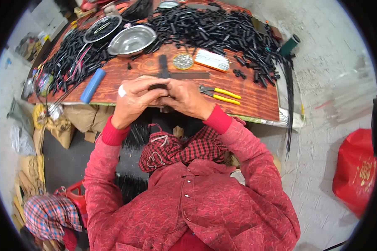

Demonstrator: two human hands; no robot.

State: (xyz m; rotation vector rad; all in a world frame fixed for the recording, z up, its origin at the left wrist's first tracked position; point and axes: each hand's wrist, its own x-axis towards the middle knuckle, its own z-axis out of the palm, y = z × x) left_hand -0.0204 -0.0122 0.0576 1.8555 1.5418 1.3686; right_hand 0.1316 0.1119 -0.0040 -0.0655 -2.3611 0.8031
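Both of my hands meet over the front edge of the wooden table [255, 104]. My left hand [135, 95], with a white wrap on one finger, is closed with thumb and fingers on a small dark curved piece [158, 86]. From the other side my right hand [187, 97] is closed on the same piece. The fingers cover most of it, so its exact kind does not show. Just beyond the hands a flat dark bar [163, 66] stands beside a long brown strip [192, 75]. Yellow-handled pliers [222, 94] lie right of my right hand.
A heap of short black tubular pieces [205, 29] spreads along the back. Nearer are a metal bowl [132, 39], a round dish of small metal bits [182, 61], a white tray of thin pins [212, 60] and a blue cylinder [93, 85]. Black strands [288, 96] hang at the right edge.
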